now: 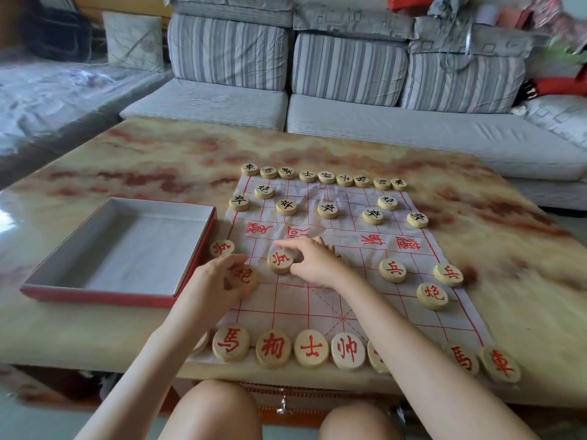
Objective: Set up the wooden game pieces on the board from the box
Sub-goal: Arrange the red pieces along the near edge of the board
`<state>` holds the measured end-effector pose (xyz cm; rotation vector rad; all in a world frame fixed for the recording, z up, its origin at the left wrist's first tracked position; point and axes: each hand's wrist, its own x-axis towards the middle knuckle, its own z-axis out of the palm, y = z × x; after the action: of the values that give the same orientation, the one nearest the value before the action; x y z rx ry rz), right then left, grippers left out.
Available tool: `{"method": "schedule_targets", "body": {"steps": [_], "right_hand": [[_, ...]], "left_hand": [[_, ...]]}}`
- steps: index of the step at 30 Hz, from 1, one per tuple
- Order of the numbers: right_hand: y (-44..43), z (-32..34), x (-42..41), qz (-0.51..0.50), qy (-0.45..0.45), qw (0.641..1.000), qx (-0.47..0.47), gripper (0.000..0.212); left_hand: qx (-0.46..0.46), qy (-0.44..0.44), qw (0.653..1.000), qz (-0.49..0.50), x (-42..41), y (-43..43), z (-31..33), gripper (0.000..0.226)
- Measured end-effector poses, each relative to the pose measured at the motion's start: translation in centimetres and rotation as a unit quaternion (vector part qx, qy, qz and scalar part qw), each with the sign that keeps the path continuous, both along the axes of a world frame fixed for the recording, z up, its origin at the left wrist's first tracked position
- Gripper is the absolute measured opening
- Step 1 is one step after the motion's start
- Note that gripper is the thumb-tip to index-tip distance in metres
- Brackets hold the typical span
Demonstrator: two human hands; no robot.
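A white cloth board with red grid lines lies on the table. Round wooden pieces with black characters fill its far rows; pieces with red characters line the near edge. My left hand grips a red cannon piece at the board's left side. My right hand rests over the board's middle, its fingers touching a red soldier piece and partly hiding another piece under the palm. The open red box with a grey inside sits left of the board and shows no pieces.
The marbled table carries the board and box. A striped grey sofa stands behind it. My knees show below the table's near edge. Red soldier and cannon pieces sit on the board's right side.
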<state>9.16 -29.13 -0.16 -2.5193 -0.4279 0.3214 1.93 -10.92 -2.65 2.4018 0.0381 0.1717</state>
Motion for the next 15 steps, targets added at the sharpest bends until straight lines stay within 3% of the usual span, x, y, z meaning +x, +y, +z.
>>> {"method": "schedule_targets", "body": {"steps": [3,7,15], "right_hand": [[0.1,-0.5,-0.1,-0.025,-0.044,0.999,-0.001,0.051],[0.8,-1.6,-0.1,-0.064,-0.134,0.986,-0.072,0.069],[0.6,-1.3,0.7,-0.019,-0.073,0.996,-0.053,0.051]], "left_hand": [[-0.008,-0.024,1.000,-0.003,-0.4,0.1,0.0,0.061],[0.012,-0.044,0.999,0.025,-0.8,-0.1,-0.5,0.060],[0.020,-0.053,0.998,0.040,-0.7,-0.3,-0.8,0.060]]}}
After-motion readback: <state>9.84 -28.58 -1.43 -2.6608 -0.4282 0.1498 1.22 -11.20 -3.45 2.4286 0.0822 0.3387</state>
